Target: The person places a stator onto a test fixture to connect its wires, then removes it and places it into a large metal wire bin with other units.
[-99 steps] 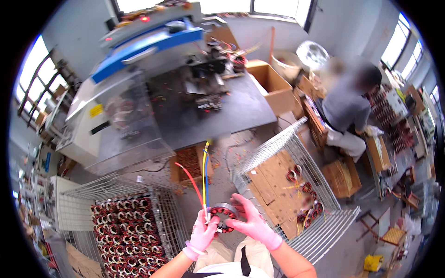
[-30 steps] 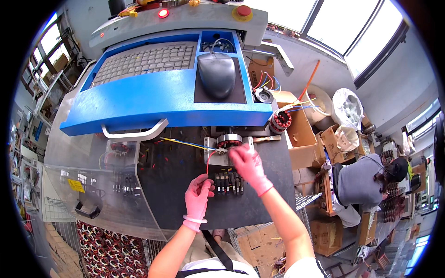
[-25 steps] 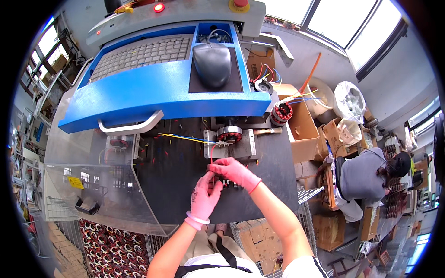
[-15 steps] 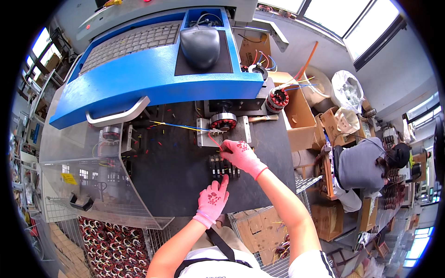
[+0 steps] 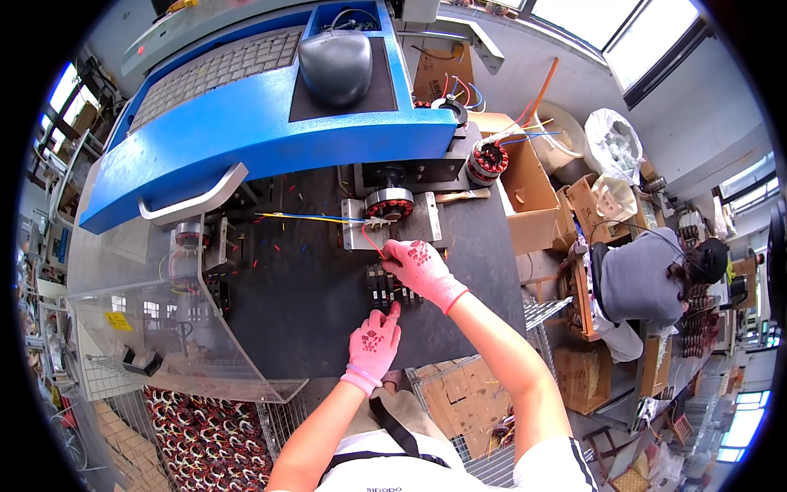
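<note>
My right hand (image 5: 421, 268), in a pink glove with a red print, is closed in a pinch on a red wire (image 5: 368, 236). This wire comes from a stator with red windings (image 5: 389, 203), mounted on a metal fixture (image 5: 351, 236). The stator's blue and yellow wires (image 5: 307, 218) stretch out leftward over the black bench top. Just below the pinch is a row of black clip terminals (image 5: 379, 287), partly covered by the right hand. My left hand (image 5: 373, 343), gloved alike, has its index finger stretched out to the near edge of the row; nothing shows in its grasp.
A blue keyboard tray (image 5: 270, 152) with a mouse (image 5: 334, 67) overhangs the bench's far side. At left stands a clear plastic guard (image 5: 238, 328). Another stator (image 5: 487, 161) sits beside a cardboard box (image 5: 533, 221). Wire scraps lie on the bench. A person (image 5: 643, 275) sits at far right.
The whole view has shifted slightly, moving the bench things up and left in the picture. Both hands keep nearly the same pose, the right still pinching the red wire.
</note>
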{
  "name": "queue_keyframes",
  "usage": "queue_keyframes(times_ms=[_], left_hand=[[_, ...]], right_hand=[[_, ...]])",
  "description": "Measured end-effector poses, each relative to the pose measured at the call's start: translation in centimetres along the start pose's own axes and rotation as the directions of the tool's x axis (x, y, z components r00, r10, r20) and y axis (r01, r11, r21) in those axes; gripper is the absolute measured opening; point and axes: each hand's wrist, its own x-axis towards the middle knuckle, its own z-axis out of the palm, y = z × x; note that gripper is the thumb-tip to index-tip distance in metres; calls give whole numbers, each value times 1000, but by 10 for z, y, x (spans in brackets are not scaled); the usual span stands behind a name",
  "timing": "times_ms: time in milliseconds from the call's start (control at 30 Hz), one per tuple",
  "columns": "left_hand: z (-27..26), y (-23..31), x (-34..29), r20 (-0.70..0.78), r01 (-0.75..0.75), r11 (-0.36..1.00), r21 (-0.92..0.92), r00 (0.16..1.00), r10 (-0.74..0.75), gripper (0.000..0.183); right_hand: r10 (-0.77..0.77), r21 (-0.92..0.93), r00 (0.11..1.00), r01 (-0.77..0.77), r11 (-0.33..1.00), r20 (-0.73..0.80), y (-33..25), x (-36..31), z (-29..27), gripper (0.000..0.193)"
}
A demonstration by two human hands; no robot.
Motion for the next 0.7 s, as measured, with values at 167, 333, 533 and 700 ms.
queue_keyframes(times_ms=[167,333,533,700], left_hand=[[-2,0,-1,9,27,998,-52,1000,-26,50],[2,-3,-2,-20,24,998,-61,999,-26,50],[2,-1,-1,-61,13,996,-83,998,-18,48],[-28,-3,28,-232,11,571,-821,907,-351,38]], right_hand=[[-3,-34,1000,2,999,-14,-4,1,-2,19],[-26,-81,1000,25,996,-15,-6,2,0,18],[-25,-123,999,21,992,-35,-7,1,5,19],[26,21,992,-24,999,-124,-9,-10,0,18]])
